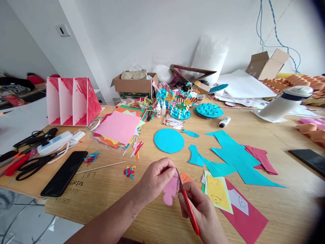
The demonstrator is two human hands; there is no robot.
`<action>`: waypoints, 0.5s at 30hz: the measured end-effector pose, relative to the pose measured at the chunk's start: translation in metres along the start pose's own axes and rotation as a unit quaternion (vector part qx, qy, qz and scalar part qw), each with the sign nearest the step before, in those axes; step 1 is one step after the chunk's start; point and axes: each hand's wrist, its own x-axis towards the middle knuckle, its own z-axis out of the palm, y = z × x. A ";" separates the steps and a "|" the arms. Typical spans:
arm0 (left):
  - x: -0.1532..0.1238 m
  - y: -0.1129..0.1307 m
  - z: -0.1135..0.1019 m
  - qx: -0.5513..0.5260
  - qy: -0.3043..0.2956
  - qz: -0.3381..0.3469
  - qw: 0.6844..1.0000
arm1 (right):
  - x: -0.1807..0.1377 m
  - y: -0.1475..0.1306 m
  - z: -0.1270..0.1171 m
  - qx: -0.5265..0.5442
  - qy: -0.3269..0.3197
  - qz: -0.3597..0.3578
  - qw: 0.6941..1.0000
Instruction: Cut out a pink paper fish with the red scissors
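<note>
1. Right hand [200, 211] is gripping red scissors [189, 206], fingers curled around the handles, blade tips [178, 176] touching the pink paper.
2. Left hand [157, 178] is pinching the pink paper shape [170, 190] at its top edge, thumb and fingers pressed together; paper is hanging below the fingertips, above the table [106, 189].
3. Yellow fish card [217, 191] is lying on a red sheet [246, 220], just right of the hands.
4. Blue circle [169, 140] and blue scraps [236, 159] are lying farther back.
</note>
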 end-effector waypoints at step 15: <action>-0.001 -0.002 0.002 -0.018 -0.015 -0.005 1.000 | -0.003 -0.001 -0.002 0.024 0.012 0.019 0.999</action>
